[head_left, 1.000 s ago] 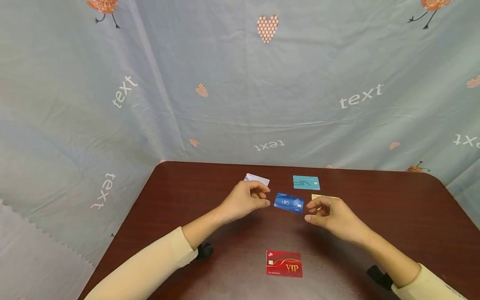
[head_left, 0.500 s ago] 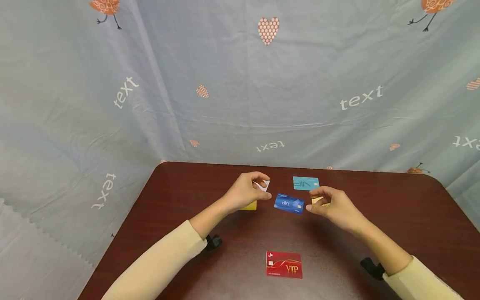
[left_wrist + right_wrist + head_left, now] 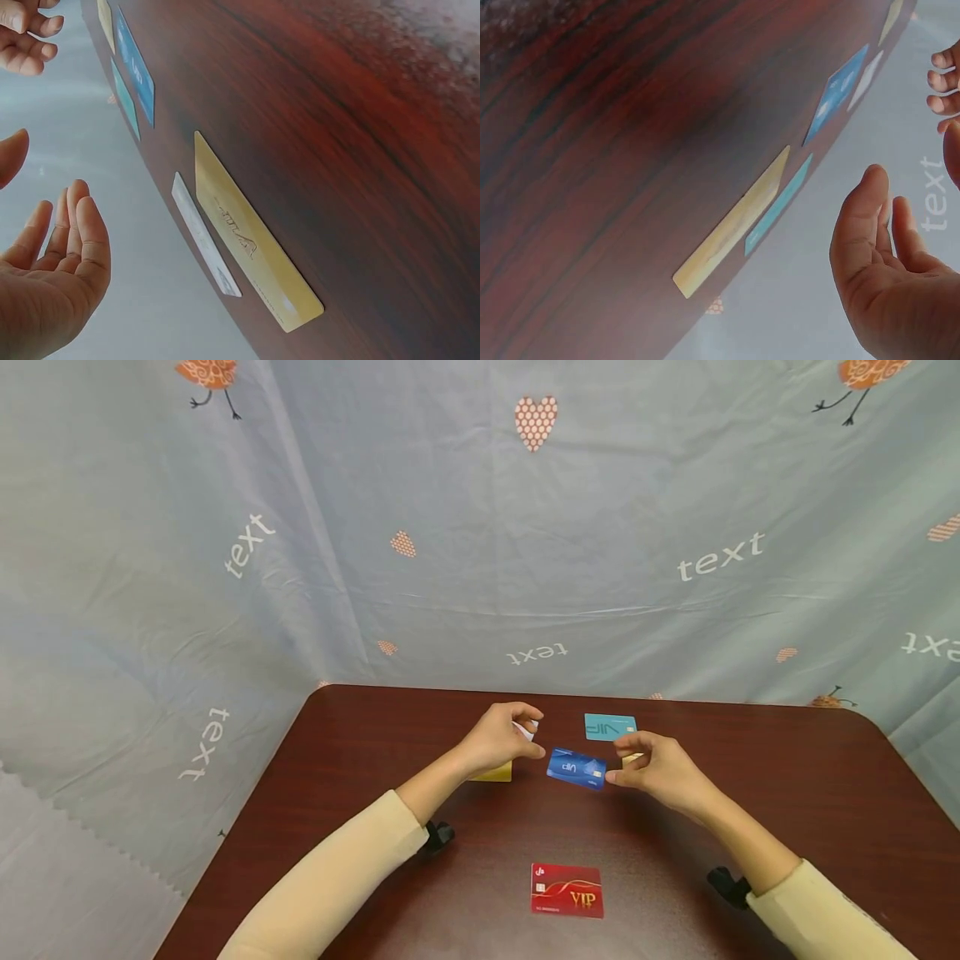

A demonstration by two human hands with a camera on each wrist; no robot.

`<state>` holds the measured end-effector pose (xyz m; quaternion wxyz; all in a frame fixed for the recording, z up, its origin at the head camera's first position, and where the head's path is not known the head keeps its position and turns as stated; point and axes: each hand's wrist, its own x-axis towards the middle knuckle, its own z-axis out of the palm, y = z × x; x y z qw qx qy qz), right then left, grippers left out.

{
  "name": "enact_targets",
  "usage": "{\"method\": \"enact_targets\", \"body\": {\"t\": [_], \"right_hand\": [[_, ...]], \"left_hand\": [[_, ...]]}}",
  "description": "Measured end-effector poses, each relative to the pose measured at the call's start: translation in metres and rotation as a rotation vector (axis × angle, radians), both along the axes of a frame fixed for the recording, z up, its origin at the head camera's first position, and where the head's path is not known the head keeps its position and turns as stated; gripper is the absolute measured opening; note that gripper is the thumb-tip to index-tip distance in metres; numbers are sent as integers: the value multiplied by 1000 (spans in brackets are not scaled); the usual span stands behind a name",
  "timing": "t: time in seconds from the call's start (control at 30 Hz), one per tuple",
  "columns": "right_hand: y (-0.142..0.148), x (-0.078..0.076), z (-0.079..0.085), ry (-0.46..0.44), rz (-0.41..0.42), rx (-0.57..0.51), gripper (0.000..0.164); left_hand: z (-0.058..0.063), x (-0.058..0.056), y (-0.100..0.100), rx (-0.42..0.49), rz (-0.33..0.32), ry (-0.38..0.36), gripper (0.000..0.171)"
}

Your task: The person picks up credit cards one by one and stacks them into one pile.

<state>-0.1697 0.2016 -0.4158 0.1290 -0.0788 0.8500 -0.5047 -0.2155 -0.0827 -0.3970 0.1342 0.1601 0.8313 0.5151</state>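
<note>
Both hands hover over the table with fingers loosely bent and nothing between them. My left hand (image 3: 495,743) is above a yellow card (image 3: 498,772) and a white card (image 3: 526,730), each partly hidden in the head view. The left wrist view shows that yellow card (image 3: 251,240) and the white card (image 3: 204,234) lying flat, apart from the left hand (image 3: 56,292). My right hand (image 3: 667,777) is over another yellow card (image 3: 632,761), mostly covered; the right wrist view shows this yellow card (image 3: 731,225) flat below. A blue VIP card (image 3: 574,767) lies between the hands.
A teal VIP card (image 3: 607,727) lies behind the blue one. Closer to me is a red VIP card (image 3: 567,890). The dark wooden table (image 3: 825,777) ends at a hanging grey-blue cloth (image 3: 450,593) with printed hearts and text.
My left hand has moved up and to the right, exposing part of the yellow card and covering more of the white one. My right hand has shifted slightly left and up.
</note>
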Motion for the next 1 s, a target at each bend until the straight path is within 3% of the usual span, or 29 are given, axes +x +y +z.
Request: {"method": "enact_targets", "body": {"t": [0.27, 1.0], "right_hand": [[-3, -6, -6, -64, -15, -10, 65], [-7, -15, -23, -187, -25, -57, 63]], "left_hand": [[-8, -7, 11, -60, -15, -40, 60], [-25, -18, 33, -205, -57, -93, 55]]}}
